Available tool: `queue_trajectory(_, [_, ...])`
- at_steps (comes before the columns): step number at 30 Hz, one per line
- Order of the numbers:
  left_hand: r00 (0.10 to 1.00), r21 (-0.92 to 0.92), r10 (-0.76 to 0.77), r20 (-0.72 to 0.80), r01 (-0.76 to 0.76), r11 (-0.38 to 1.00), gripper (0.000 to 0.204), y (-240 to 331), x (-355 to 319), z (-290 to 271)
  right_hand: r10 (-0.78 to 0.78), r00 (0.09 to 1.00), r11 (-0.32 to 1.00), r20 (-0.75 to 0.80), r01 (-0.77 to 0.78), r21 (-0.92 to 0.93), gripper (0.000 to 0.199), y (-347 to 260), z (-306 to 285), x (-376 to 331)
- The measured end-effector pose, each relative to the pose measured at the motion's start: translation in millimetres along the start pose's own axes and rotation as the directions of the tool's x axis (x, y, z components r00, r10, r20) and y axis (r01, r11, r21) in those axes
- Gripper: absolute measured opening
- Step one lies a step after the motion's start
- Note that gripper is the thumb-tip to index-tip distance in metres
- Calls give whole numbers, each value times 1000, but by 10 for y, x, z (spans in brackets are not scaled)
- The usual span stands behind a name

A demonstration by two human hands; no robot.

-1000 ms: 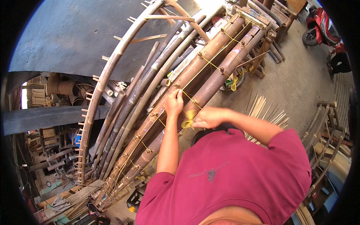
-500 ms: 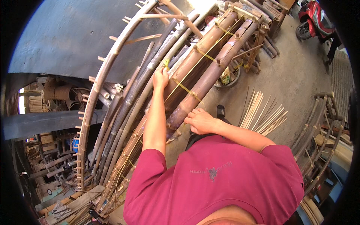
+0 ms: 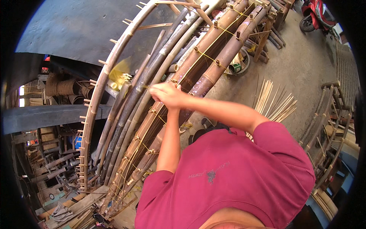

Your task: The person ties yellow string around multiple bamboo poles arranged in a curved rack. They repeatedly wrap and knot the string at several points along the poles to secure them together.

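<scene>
Several long brown bamboo poles (image 3: 213,65) lie side by side, bound across with yellow cord (image 3: 206,47). Both my hands meet over the poles near the picture's middle. My right hand (image 3: 166,92) reaches in from the right, its fingers closed at the cord where it crosses a pole. My left hand (image 3: 172,107) comes up from below and is mostly hidden under the right hand, so its grip does not show. A blurred yellow thing (image 3: 119,71) hangs in the air to the left of the hands. My magenta shirt fills the lower right.
A bent bamboo frame with pegs (image 3: 95,103) curves along the left of the poles. Thin bamboo strips (image 3: 272,101) lie fanned on the concrete floor. A red motorbike (image 3: 316,15) stands top right. Another curved bamboo frame (image 3: 329,114) stands at the right; scrap wood (image 3: 76,206) is piled lower left.
My right hand has moved up and left to join my left hand on the poles. A blurred yellow thing now shows to their left. The view has shifted slightly.
</scene>
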State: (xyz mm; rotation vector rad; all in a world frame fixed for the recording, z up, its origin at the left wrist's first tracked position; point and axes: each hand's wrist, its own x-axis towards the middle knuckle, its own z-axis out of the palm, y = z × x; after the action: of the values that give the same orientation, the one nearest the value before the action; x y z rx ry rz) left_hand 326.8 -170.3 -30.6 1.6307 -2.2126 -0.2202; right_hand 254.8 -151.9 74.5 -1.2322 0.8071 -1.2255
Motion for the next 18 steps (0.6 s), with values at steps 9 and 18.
queue_trajectory(9, [963, -263, -235, 131, 263, 928, 36, -170, -67, -195, 136, 909, 991, 394, -131, -41, 46, -160, -658, 394])
queue_trajectory(18, [973, -763, -224, 58, 188, 618, 24, 78, 276, -283, 240, 918, 798, 315, -1, -603, 41, 680, -908, -1271])
